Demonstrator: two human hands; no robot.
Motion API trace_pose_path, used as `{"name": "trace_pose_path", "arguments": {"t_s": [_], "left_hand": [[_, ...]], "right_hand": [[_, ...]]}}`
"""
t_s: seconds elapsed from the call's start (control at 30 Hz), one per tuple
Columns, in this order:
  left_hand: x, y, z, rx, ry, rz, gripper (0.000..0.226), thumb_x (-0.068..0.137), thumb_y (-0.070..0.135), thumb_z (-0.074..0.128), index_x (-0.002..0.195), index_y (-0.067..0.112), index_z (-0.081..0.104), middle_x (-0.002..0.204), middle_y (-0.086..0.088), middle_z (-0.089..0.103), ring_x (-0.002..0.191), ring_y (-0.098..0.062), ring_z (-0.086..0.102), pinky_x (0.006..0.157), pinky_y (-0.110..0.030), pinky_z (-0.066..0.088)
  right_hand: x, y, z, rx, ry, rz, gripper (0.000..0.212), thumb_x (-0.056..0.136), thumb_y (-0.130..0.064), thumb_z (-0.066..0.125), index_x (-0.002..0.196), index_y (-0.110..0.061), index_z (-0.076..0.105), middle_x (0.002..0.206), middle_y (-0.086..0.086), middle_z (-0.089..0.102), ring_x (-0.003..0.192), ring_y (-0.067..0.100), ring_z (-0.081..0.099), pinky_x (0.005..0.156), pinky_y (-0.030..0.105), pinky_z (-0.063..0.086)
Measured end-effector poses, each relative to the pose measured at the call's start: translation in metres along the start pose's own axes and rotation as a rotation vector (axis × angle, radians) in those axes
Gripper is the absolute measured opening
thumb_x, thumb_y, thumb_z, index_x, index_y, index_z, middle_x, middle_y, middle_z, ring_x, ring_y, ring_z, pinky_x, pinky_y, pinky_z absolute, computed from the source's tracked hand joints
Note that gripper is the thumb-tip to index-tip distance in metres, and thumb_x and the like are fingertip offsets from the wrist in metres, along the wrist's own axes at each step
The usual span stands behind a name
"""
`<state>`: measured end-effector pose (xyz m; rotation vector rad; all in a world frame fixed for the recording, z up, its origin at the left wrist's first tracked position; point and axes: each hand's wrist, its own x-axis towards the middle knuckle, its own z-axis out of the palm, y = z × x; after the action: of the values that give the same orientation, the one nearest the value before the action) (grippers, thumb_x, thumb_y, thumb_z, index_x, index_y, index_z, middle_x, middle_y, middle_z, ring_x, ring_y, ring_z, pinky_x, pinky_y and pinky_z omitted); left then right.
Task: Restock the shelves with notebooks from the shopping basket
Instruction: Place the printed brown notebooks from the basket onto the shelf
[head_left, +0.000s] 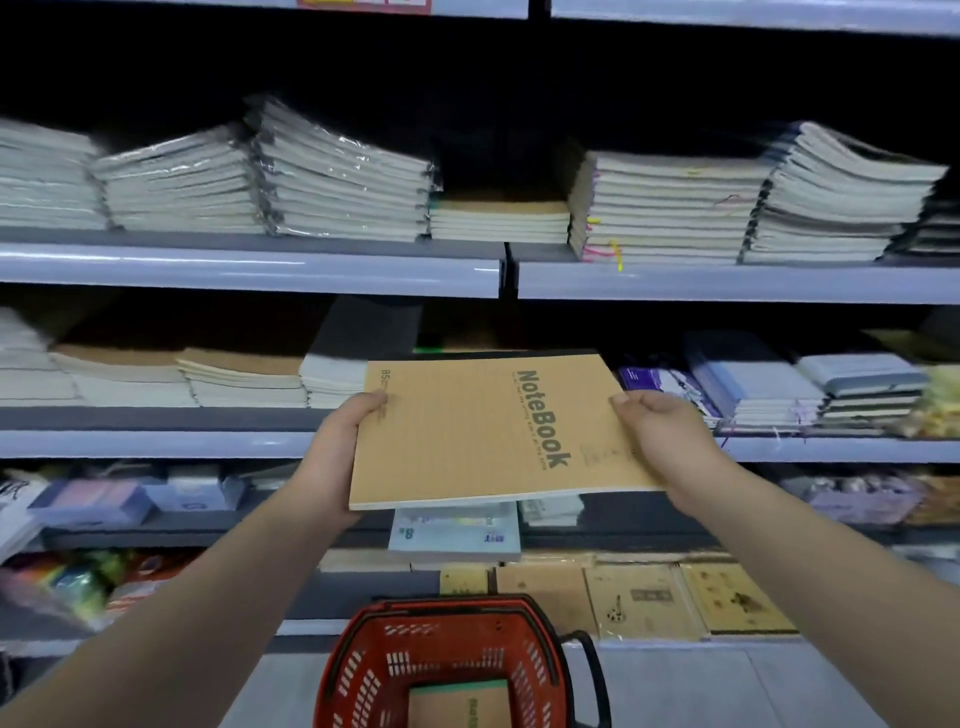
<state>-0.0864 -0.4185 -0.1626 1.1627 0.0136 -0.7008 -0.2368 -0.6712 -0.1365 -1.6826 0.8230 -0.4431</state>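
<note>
I see a red sign (363, 5) at the very top. Bright, blurry packs (72, 582) lie low on my left. Grey floor (727, 686) shows at the bottom.

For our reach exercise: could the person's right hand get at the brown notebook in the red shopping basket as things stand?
Probably not yet: the right hand, with the left hand, grips the B5 kraft NoteBook. Once freed, likely yes: the red shopping basket is open-topped and nothing covers its brown notebook.

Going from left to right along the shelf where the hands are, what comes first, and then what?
Brown-covered stack → left hand → brown NoteBook, held by both hands → right hand → blue stack.
</note>
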Motion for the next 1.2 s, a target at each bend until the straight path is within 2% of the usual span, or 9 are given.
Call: {"name": "trace_pose_path", "arguments": {"t_s": [0.1,0.23,0.37,0.47,0.73,0.87,1.07,1.13,1.2], "left_hand": [[-0.002,0.021,0.011,-0.028,-0.032,0.041,0.027,0.091,0.041,0.054,0.092,0.02,0.071,0.08,-0.008,0.075,0.065,-0.025,0.072,0.054,-0.034,0.056],[-0.004,0.044,0.023,-0.02,-0.082,0.094,0.049,0.094,0.039,0.048,0.058,0.021,0.075,0.064,-0.005,0.07,0.052,-0.022,0.068,0.044,-0.03,0.052],[-0.005,0.069,0.034,-0.012,-0.07,0.173,0.03,0.093,0.037,0.049,0.085,0.015,0.066,0.065,-0.004,0.07,0.053,-0.019,0.068,0.047,-0.025,0.052],[-0.006,0.085,0.042,-0.02,-0.079,0.22,0.026,0.093,0.037,0.05,0.092,0.014,0.062,0.064,-0.004,0.07,0.053,-0.019,0.068,0.046,-0.025,0.052],[-0.013,0.12,0.06,-0.06,-0.136,0.195,0.027,0.09,0.041,0.052,0.08,0.018,0.063,0.061,0.0,0.066,0.049,-0.017,0.065,0.043,-0.023,0.05],[-0.016,0.127,0.067,-0.107,-0.155,0.232,0.023,0.092,0.032,0.042,0.085,0.016,0.057,0.059,-0.001,0.066,0.049,-0.019,0.066,0.057,-0.03,0.051],[-0.024,0.128,0.076,-0.462,-0.17,0.267,0.016,0.094,0.019,0.038,0.088,0.01,0.05,0.064,-0.006,0.064,0.05,-0.022,0.066,0.045,-0.023,0.052],[-0.027,0.13,0.08,-0.535,-0.177,0.292,0.019,0.093,0.014,0.034,0.085,0.009,0.051,0.061,-0.007,0.064,0.049,-0.021,0.064,0.048,-0.025,0.054],[-0.028,0.13,0.085,-0.546,-0.149,0.329,0.026,0.091,0.01,0.03,0.077,0.009,0.052,0.057,-0.007,0.062,0.045,-0.02,0.06,0.05,-0.025,0.054]], "right_hand": [[0.001,-0.023,-0.003,-0.002,0.002,-0.063,0.023,0.098,-0.027,0.053,0.082,-0.02,0.067,0.092,0.005,0.072,0.087,0.027,0.067,0.087,0.04,0.052],[0.004,-0.049,-0.009,0.006,0.005,-0.123,0.024,0.098,-0.027,0.053,0.083,-0.017,0.069,0.091,0.01,0.073,0.088,0.032,0.068,0.087,0.045,0.053],[0.009,-0.072,-0.012,0.036,-0.006,-0.155,0.025,0.098,-0.025,0.054,0.082,-0.011,0.069,0.094,0.018,0.072,0.08,0.029,0.065,0.083,0.046,0.053],[0.012,-0.088,-0.015,0.061,-0.011,-0.164,0.027,0.098,-0.024,0.055,0.079,-0.011,0.069,0.087,0.016,0.071,0.078,0.029,0.065,0.081,0.044,0.053],[0.017,-0.123,-0.023,0.104,-0.028,-0.19,0.024,0.096,-0.026,0.058,0.082,-0.01,0.07,0.078,0.011,0.071,0.072,0.026,0.065,0.073,0.037,0.054],[0.018,-0.138,-0.026,0.221,-0.065,-0.153,0.019,0.095,-0.026,0.059,0.087,-0.011,0.067,0.071,0.006,0.072,0.057,0.02,0.068,0.052,0.027,0.055],[0.014,-0.149,-0.023,0.545,-0.183,-0.081,0.044,0.098,-0.047,0.047,0.103,-0.007,0.065,0.07,0.002,0.072,0.055,0.012,0.068,0.043,0.019,0.049],[0.012,-0.152,-0.021,0.618,-0.229,-0.118,0.043,0.098,-0.048,0.045,0.106,-0.008,0.059,0.067,0.002,0.071,0.055,0.014,0.068,0.042,0.018,0.048],[0.009,-0.155,-0.018,0.628,-0.269,-0.154,0.039,0.098,-0.047,0.046,0.111,-0.01,0.053,0.077,0.004,0.074,0.061,0.015,0.07,0.045,0.018,0.05]]}}
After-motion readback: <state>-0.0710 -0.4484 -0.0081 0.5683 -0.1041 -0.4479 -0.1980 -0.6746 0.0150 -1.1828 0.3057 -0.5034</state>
